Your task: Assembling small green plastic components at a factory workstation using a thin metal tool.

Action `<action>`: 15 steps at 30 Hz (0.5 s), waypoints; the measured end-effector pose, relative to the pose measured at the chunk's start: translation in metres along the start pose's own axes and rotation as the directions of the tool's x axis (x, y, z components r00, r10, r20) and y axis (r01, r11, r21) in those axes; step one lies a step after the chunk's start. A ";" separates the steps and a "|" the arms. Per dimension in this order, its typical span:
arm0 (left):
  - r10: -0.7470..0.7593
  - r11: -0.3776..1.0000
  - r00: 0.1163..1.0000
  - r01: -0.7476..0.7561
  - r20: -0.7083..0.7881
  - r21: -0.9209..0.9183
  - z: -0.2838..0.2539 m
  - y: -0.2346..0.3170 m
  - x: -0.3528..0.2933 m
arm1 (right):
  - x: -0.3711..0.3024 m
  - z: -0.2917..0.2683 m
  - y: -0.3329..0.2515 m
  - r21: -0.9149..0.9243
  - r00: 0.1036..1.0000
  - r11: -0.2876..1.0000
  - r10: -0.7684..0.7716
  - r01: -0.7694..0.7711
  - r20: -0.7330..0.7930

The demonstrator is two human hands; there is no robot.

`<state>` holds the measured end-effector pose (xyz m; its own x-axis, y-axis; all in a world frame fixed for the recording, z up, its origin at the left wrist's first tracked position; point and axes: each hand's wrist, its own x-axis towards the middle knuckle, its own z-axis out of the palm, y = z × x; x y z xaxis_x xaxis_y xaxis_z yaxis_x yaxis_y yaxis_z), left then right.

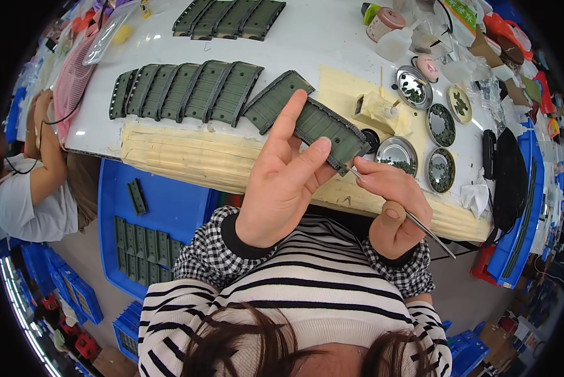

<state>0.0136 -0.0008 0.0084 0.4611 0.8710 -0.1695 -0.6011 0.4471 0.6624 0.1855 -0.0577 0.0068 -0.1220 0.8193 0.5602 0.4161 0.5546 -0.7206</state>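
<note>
My left hand [279,195], palm turned up, holds a dark green ribbed plastic panel [333,134] over the table's front edge. The forefinger is stretched along it and the thumb lies near its lower edge. My right hand [395,198] is closed round slim metal tweezers [428,231]. Their tip meets the panel's near right end; the fingers partly hide what is there. Just behind the left forefinger lies another green panel [272,100], partly covered. Beside the held panel stand round metal dishes, the nearest dish [382,148] containing small green pieces.
Several green panels [194,91] stand in a row at left, with more panels [232,19] farther back. A tape-wrapped block [382,112] sits near the dishes. Bottles and bags crowd the back right. Below the table, a blue tray [111,251] holds panels. A person [34,201] sits at left.
</note>
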 end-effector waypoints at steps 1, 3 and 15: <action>0.000 1.000 1.000 0.000 0.002 -0.005 0.000 0.000 0.000 | 0.000 0.000 0.000 0.000 1.000 1.000 -0.002 0.002 0.001; 0.001 1.000 1.000 -0.001 0.001 -0.007 0.000 -0.001 0.000 | 0.000 0.000 0.001 0.000 1.000 1.000 -0.002 0.002 0.008; 0.017 1.000 1.000 -0.017 -0.014 -0.002 0.001 -0.001 0.000 | 0.001 -0.002 -0.004 -0.084 0.996 0.996 -0.033 0.040 0.083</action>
<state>0.0142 -0.0014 0.0085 0.4417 0.8812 -0.1684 -0.6103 0.4327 0.6636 0.1851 -0.0594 0.0113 -0.2097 0.8099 0.5478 0.4856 0.5725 -0.6607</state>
